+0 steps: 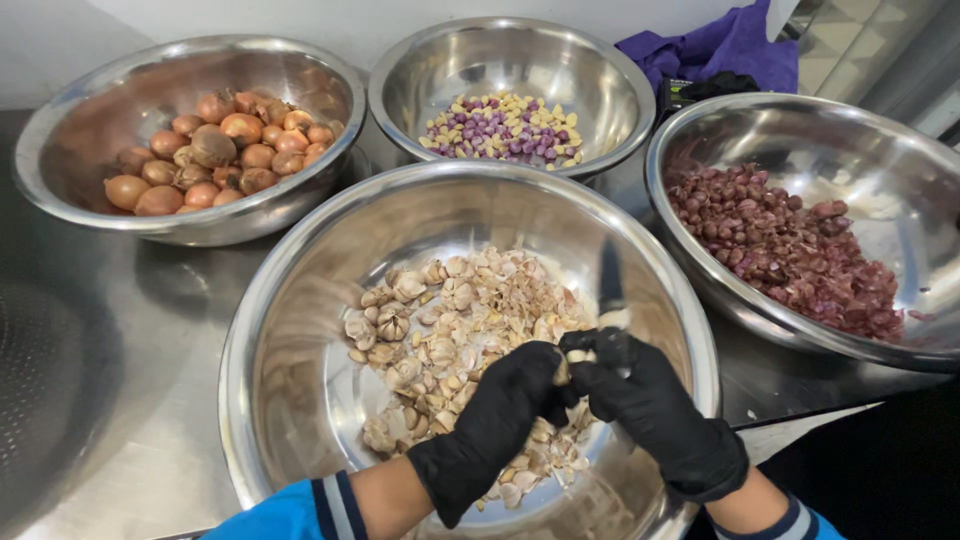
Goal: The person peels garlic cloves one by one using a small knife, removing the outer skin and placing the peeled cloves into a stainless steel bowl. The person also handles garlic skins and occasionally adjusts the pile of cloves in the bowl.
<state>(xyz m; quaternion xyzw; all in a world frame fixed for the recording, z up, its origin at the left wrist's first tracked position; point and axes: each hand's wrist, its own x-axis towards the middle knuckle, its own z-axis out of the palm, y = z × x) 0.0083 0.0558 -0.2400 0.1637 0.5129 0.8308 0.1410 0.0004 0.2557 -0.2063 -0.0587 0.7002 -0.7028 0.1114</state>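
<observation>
working over the near steel bowl (300, 300), both hands wear black gloves and meet above a heap of garlic (440, 330); the left hand (495, 415) is curled with its fingertips pinched on a small pale garlic clove (563, 372), and the right hand (650, 400) is closed around the handle of a knife (611, 290), whose dark blade points up and away from the person over the bowl's far wall; the two hands touch at the fingertips, right at the clove; blue sleeves with dark and white striped cuffs show at both wrists; the heap under the hands is a mix of whole cloves, split heads and loose papery skins, lying in the middle and near side of the bowl; three more steel bowls stand behind it on the steel bench (130, 400); the far left bowl (70, 130) holds brown onions (215, 150) in their skins; the far middle bowl (600, 90) holds a small pile of peeled yellow and purple cloves (505, 128); the right bowl (880, 150) holds reddish purple peelings (790, 245) spread along its left side and bottom; a purple cloth (720, 45) lies bunched behind the middle and right bowls, near a small dark object that is too hidden to make out.
</observation>
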